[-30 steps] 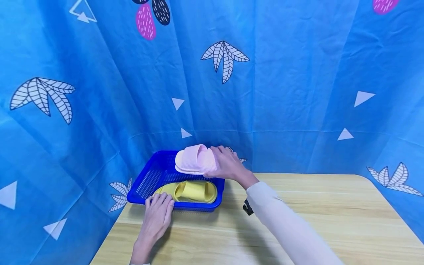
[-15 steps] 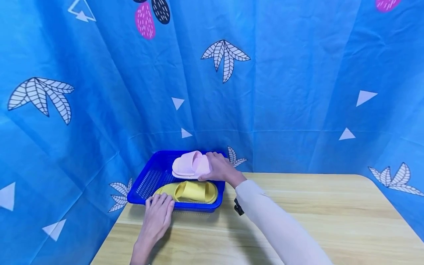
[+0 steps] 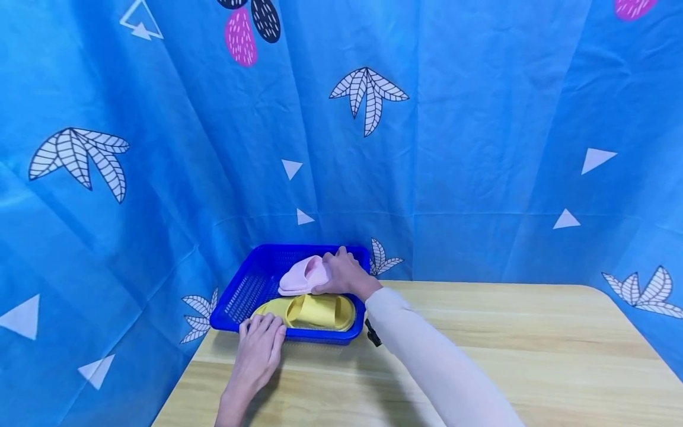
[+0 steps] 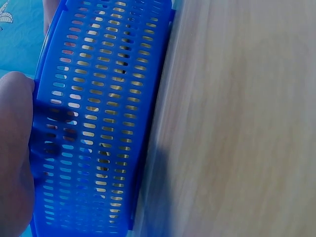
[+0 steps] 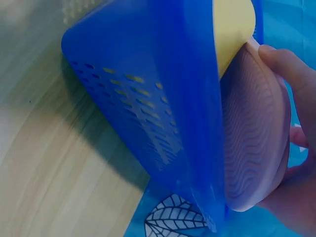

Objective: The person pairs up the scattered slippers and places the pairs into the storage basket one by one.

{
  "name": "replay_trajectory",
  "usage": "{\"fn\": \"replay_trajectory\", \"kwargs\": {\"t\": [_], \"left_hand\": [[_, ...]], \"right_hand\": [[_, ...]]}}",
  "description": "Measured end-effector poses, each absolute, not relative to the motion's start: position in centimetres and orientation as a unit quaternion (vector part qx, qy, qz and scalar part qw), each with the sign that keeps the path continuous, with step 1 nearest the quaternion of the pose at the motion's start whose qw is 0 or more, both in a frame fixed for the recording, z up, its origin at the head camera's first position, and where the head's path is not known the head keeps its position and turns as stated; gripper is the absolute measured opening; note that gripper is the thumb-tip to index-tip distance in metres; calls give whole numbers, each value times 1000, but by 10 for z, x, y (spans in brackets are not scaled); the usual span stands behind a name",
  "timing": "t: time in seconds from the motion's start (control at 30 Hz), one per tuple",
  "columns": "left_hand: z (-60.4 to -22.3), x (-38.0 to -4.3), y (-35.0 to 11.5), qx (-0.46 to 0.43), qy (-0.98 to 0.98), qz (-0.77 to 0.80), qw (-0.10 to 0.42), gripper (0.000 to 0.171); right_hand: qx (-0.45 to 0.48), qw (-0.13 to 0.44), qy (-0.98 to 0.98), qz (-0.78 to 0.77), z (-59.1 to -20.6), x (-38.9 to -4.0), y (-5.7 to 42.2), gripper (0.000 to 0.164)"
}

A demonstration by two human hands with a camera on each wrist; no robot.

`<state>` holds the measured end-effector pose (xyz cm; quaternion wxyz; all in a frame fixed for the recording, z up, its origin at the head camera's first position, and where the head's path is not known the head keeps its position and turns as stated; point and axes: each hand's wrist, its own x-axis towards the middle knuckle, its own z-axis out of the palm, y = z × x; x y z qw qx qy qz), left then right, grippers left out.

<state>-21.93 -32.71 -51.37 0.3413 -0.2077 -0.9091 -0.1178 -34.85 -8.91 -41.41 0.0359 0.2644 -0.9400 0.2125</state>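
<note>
A blue plastic basket (image 3: 320, 334) with slotted walls stands on the table. Inside, along its near side, lies a yellow slipper (image 3: 316, 311). My right hand (image 3: 345, 274) grips a pink slipper (image 3: 296, 277) by one end, behind the yellow one and partly below the basket rim. From the right wrist, the ridged pink sole is tilted towards the camera, with the thumb on its edge. My left hand (image 3: 259, 345) holds the basket's near rim, its fingers curled over the edge; in the left wrist view only part of that hand shows beside the slotted wall.
The basket sits at the back left of a light wooden table (image 3: 480, 344). A blue patterned curtain (image 3: 453, 148) hangs close behind and to the left. A small black buckle-like piece (image 3: 372, 333) shows below the right sleeve.
My right hand has moved down and slightly left, lowering the pink slipper from above the basket into it. The left hand stays on the rim.
</note>
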Motion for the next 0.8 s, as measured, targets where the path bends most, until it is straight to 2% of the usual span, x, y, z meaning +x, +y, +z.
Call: {"fn": "replay_trajectory", "kwargs": {"t": [0.23,0.53,0.8], "left_hand": [[-516,-219,-322,-206,-910,-123,337,19],[-512,-231,-322,-215,-906,-118,344,21],[-505,-236,-330,-205,-914,-111,332,24]], "right_hand": [[270,6,-935,231,-424,-349,-89,79],[288,-9,-924,250,-415,-345,-63,58],[318,24,-911,261,-411,-339,-56,45]]}}
